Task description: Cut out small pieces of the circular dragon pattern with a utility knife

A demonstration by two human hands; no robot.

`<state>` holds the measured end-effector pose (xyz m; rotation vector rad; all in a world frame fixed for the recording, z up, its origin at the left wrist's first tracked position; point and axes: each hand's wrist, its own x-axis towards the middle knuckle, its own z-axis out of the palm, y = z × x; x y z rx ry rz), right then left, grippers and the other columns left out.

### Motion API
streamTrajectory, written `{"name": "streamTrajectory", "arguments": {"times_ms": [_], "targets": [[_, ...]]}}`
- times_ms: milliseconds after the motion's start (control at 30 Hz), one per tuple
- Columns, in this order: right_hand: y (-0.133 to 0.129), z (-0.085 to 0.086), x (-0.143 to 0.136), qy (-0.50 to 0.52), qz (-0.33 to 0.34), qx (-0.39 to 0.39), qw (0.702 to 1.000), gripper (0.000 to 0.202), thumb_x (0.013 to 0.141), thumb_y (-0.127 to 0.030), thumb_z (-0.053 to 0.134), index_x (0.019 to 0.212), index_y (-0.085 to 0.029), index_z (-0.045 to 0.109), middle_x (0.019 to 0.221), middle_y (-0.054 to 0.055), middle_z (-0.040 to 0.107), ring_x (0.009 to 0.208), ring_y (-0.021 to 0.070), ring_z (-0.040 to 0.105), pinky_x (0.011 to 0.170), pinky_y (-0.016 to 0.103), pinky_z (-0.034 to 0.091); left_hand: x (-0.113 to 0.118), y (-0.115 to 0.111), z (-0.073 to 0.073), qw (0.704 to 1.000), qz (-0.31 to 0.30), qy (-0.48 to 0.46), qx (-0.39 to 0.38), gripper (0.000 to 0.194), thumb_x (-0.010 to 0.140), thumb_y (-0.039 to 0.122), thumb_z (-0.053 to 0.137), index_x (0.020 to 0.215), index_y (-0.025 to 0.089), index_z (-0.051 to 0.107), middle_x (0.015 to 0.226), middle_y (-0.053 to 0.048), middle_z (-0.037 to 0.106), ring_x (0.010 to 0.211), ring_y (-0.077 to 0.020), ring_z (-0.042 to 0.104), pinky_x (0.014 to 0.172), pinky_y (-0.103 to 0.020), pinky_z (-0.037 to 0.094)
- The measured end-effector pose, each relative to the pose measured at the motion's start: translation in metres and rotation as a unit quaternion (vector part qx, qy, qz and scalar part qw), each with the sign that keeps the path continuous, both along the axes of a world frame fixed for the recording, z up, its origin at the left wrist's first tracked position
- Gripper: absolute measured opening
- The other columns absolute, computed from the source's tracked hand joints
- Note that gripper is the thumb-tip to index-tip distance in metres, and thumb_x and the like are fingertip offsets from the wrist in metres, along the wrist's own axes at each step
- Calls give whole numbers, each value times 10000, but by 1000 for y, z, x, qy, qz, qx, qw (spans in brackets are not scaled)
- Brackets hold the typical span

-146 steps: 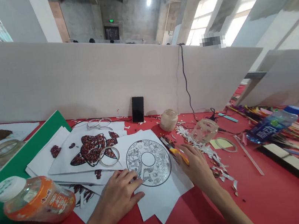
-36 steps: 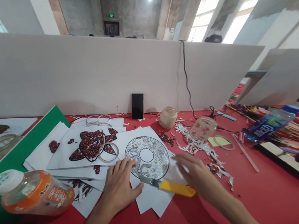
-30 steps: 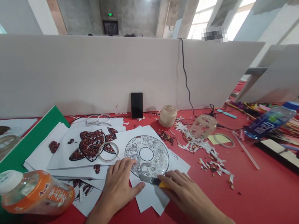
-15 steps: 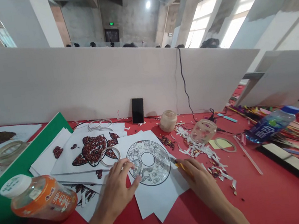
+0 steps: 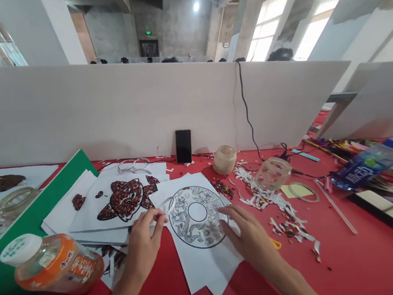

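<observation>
A thin, pale roll of tape [image 5: 169, 205] is pinched in the fingertips of my left hand [image 5: 143, 249], raised slightly at the left edge of a round black-and-white dragon drawing [image 5: 185, 230]. The drawing is on white sheets of paper [image 5: 201, 276] on the red table. My right hand [image 5: 249, 233] hovers by the drawing's right side with its fingers apart; whether they touch the paper I cannot tell. Beside that hand's outer edge, a yellow handle [image 5: 275, 243] shows, and the rest of this tool is hidden. Left of the drawing sits a fox picture [image 5: 126, 200] covered with dark red beans.
An orange-labelled jar [image 5: 57, 267] and a green board [image 5: 71, 178] stand at the left. Glass jars [image 5: 225, 159], beans [image 5: 223, 189], paper strips [image 5: 259, 197] and a bottle [image 5: 369, 165] spread to the right. A black phone [image 5: 183, 146] leans against the white partition [image 5: 120, 109].
My left hand has picked up the roll of tape from the fox picture. My right hand has let go of the yellow-handled tool and moved left toward the drawing.
</observation>
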<state>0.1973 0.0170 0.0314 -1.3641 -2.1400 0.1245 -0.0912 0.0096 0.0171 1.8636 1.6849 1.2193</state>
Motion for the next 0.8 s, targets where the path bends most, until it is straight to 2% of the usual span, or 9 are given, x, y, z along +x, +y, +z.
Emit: {"name": "streamTrajectory", "arguments": {"times_ms": [67, 133, 267, 400, 500, 667, 800], "targets": [[-3, 8, -30, 92, 68, -53, 992, 281, 1023, -303, 518, 1290, -246, 587, 1149, 96, 702, 1012, 236, 686, 854, 370, 567, 10, -4, 0, 992, -57, -93, -69, 251, 1027, 454, 477, 989, 250, 618, 878, -19, 739, 855, -216, 701, 778, -316, 529], [-5, 11, -55, 150, 105, -68, 981, 374, 1014, -286, 546, 1387, -256, 545, 1199, 97, 696, 1066, 232, 675, 887, 367, 570, 18, -7, -1, 975, -106, -157, -112, 273, 1020, 484, 493, 1017, 244, 623, 894, -19, 746, 859, -203, 711, 793, -299, 546], [0, 1, -79, 192, 122, -54, 972, 422, 994, -236, 589, 1414, -269, 567, 1271, 100, 683, 1138, 235, 662, 947, 376, 558, 27, -11, -6, 949, -159, -224, -154, 325, 977, 476, 575, 1159, 219, 654, 1109, -64, 758, 1018, -216, 719, 914, -314, 564], [1, -15, -81, 203, 116, 19, 972, 410, 984, -195, 611, 1384, -285, 613, 1178, 92, 705, 1034, 219, 677, 879, 351, 570, 29, -11, -5, 962, -144, -183, -139, 280, 961, 415, 595, 1112, 214, 718, 1102, -57, 779, 1013, -219, 730, 931, -310, 560], [-3, -19, -81, 214, 111, 50, 969, 321, 985, -172, 603, 1277, -281, 678, 1084, 79, 704, 964, 205, 663, 831, 337, 560, 29, -11, -4, 974, -135, -143, -114, 263, 964, 381, 582, 1113, 235, 741, 1094, -36, 790, 955, -209, 740, 881, -300, 572], [-5, -7, -79, 282, 94, -58, 953, 75, 973, -225, 606, 962, -233, 680, 997, 58, 670, 924, 189, 632, 787, 311, 523, 28, -13, -4, 987, -109, -81, -81, 245, 951, 395, 615, 1090, 254, 760, 1092, -31, 790, 968, -220, 738, 900, -318, 573], [-2, -2, -71, 367, 108, -169, 908, 161, 983, -363, 603, 907, -223, 623, 973, 55, 664, 917, 188, 629, 791, 307, 520, 26, -14, 1, 990, -124, -33, -59, 237, 981, 405, 583, 1058, 264, 757, 1041, -31, 779, 963, -223, 728, 894, -340, 574]]}}
